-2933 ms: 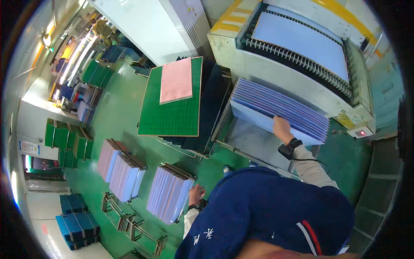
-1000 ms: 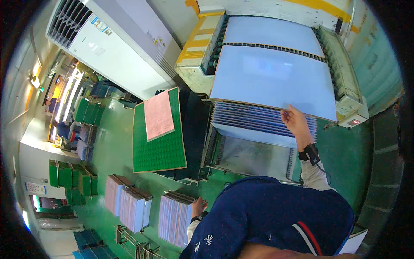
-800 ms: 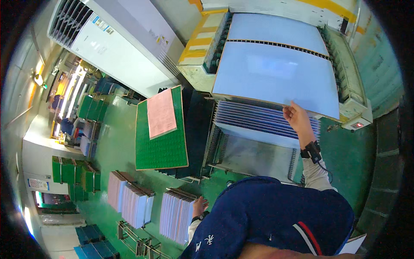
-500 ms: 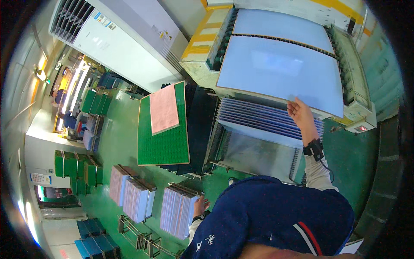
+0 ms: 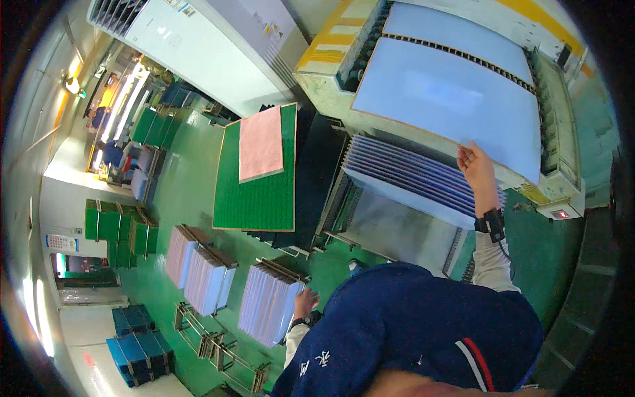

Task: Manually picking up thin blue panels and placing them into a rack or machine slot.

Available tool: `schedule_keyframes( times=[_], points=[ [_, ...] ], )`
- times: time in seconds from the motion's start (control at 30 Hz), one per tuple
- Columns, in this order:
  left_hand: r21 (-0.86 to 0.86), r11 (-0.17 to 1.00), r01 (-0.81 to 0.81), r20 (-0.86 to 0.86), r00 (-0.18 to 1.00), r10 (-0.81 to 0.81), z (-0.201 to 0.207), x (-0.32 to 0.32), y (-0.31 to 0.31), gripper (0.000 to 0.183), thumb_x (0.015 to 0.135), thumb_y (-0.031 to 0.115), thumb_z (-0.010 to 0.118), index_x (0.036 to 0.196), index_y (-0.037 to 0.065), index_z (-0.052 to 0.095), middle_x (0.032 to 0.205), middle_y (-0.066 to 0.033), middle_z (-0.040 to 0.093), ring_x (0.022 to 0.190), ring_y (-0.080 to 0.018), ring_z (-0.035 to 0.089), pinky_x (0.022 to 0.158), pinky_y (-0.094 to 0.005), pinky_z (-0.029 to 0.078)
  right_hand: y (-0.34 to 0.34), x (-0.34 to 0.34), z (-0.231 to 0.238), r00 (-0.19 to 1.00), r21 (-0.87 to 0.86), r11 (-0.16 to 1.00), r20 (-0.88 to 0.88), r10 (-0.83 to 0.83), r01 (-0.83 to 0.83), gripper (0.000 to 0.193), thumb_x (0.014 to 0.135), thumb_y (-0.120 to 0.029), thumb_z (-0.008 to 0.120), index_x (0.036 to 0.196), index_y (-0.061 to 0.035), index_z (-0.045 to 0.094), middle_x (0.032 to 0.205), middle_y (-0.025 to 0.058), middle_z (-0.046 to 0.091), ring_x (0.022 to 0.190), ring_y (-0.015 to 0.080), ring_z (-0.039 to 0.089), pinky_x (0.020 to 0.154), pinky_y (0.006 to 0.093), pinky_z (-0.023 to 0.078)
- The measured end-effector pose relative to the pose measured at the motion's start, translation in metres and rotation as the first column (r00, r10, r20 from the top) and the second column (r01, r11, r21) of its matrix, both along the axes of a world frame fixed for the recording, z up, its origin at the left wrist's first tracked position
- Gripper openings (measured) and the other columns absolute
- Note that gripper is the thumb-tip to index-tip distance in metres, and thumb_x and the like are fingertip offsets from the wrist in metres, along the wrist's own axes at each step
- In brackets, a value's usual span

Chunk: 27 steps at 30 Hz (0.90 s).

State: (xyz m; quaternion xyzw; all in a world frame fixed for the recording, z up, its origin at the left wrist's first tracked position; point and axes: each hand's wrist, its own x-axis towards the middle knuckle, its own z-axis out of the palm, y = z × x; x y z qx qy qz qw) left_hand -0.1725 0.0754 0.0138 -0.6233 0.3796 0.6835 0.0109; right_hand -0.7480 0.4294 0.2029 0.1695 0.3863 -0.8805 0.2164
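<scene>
My right hand (image 5: 476, 165) is at the front edge of a large pale blue panel (image 5: 443, 99) lying on a roller conveyor. Its fingers are loosely bent and slightly apart, over or just in front of that edge; I cannot make out whether they touch it. Below it, a rack (image 5: 403, 215) holds several similar panels (image 5: 407, 172) side by side. My left hand (image 5: 305, 303) hangs low at my side, fingers apart and holding nothing. From this view it appears beside a floor rack of upright pale panels (image 5: 266, 304).
Behind the front panel lies a second pale blue panel (image 5: 456, 33). To the left, a pink sheet (image 5: 261, 142) rests on a green board (image 5: 254, 198) atop a dark stack. A tall white cabinet unit (image 5: 198, 49), more panel racks (image 5: 205, 278) and an empty metal frame (image 5: 211, 344) stand farther left.
The whole view has shifted and tilted slightly. My right hand stays by the panel's front edge, and my left hand stays low at my side with its fingers somewhat more bent.
</scene>
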Motion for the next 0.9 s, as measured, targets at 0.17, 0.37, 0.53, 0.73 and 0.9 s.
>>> schedule_keyframes(
  times=[0.17, 0.37, 0.53, 0.73, 0.9],
  points=[
    [-0.012, 1.000, -0.015, 0.007, 1.000, 0.015, 0.001, 0.006, 0.005, 0.044, 0.084, 0.030, 0.055, 0.111, -0.002, 0.044, 0.098, -0.0193, 0.058, 0.066, -0.0251, 0.061, 0.051, -0.0315, 0.050, -0.002, -0.007, -0.001, 0.999, 0.025, 1.000, -0.033, 0.012, -0.011, 0.024, 0.084, -0.027, 0.057, 0.091, -0.0036, 0.057, 0.090, 0.0080, 0.061, 0.079, 0.0174, 0.056, 0.074, 0.0313, 0.044],
    [-0.070, 0.998, 0.010, 0.027, 1.000, -0.008, 0.004, 0.001, 0.012, 0.040, 0.086, 0.030, 0.053, 0.109, -0.002, 0.047, 0.095, -0.0169, 0.060, 0.065, -0.0227, 0.061, 0.050, -0.0293, 0.050, -0.025, 0.020, 0.010, 0.891, 0.569, 0.797, -0.231, 0.390, -0.202, 0.031, 0.083, -0.028, 0.060, 0.098, -0.0008, 0.058, 0.097, 0.0084, 0.061, 0.089, 0.0174, 0.056, 0.076, 0.0297, 0.044],
    [-0.070, 0.997, -0.026, 0.002, 1.000, 0.026, -0.008, 0.006, 0.013, 0.040, 0.086, 0.031, 0.052, 0.109, -0.002, 0.048, 0.094, -0.0163, 0.061, 0.061, -0.0210, 0.060, 0.049, -0.0278, 0.050, -0.061, 0.096, -0.025, 0.218, 0.865, 0.314, -0.419, 0.881, 0.392, 0.044, 0.074, -0.025, 0.066, 0.108, 0.0000, 0.055, 0.108, 0.0130, 0.057, 0.102, 0.0285, 0.052, 0.087, 0.0369, 0.040],
    [-0.060, 0.996, -0.065, 0.034, 0.997, 0.067, 0.002, 0.005, 0.014, 0.043, 0.085, 0.032, 0.053, 0.114, 0.001, 0.049, 0.094, -0.0135, 0.062, 0.060, -0.0192, 0.060, 0.048, -0.0275, 0.050, -0.074, 0.146, -0.050, 0.155, 0.894, 0.179, -0.263, 0.952, 0.411, 0.053, 0.070, -0.017, 0.067, 0.117, -0.0009, 0.047, 0.126, 0.0124, 0.045, 0.115, 0.0314, 0.040, 0.097, 0.0421, 0.030],
    [-0.100, 0.993, -0.058, 0.061, 0.996, 0.064, 0.001, 0.007, 0.011, 0.037, 0.084, 0.031, 0.055, 0.110, 0.004, 0.054, 0.088, -0.0090, 0.062, 0.056, -0.0157, 0.057, 0.046, -0.0271, 0.049, -0.084, 0.161, -0.056, 0.196, 0.863, 0.101, -0.224, 0.955, 0.496, 0.053, 0.070, -0.016, 0.066, 0.117, -0.0014, 0.047, 0.123, 0.0148, 0.045, 0.113, 0.0308, 0.041, 0.097, 0.0431, 0.029]
  ],
)
